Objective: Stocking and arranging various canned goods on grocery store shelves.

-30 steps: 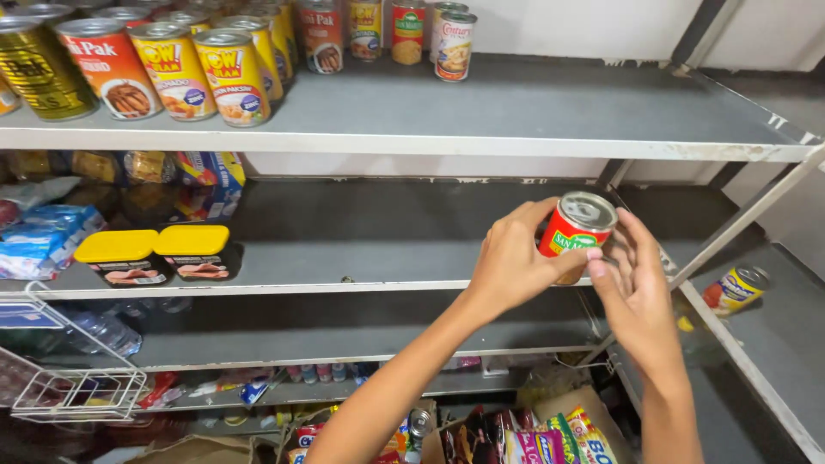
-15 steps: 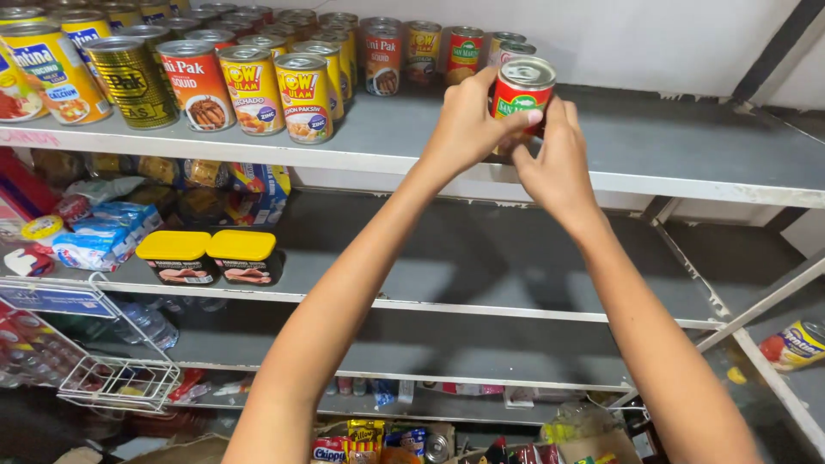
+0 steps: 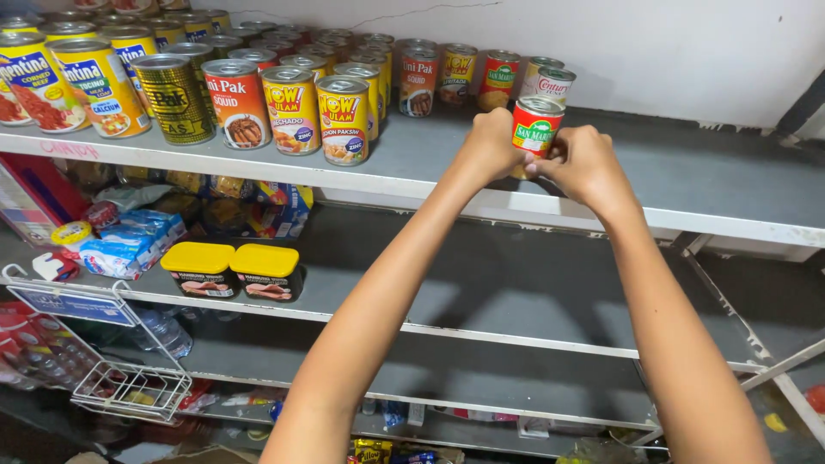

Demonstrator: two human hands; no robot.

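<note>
Held item: small red can (image 3: 534, 129) with a green-and-white label and a silver lid, upright, at the front part of the top shelf (image 3: 687, 185).
Left hand (image 3: 488, 146): closed around the left side of the red can, fingers wrapped behind it.
Right hand (image 3: 586, 163): closed on the right side of the same can, fingertips pinching near its lower edge.
Contact with shelf: cannot tell whether the can's base rests on the shelf or hangs just above it.
Nearest neighbours: two similar cans (image 3: 546, 82) just behind the held one, near the white wall (image 3: 687, 51).
Top shelf, left part: rows of yellow-and-red cans (image 3: 344, 116), a gold can (image 3: 176, 96), and larger yellow cans (image 3: 99, 86) at the far left.
Middle shelf: two flat tins with yellow lids (image 3: 236, 268) side by side; blue packets (image 3: 129, 245) to their left.
Lower left: white wire rack (image 3: 129, 387).
</note>
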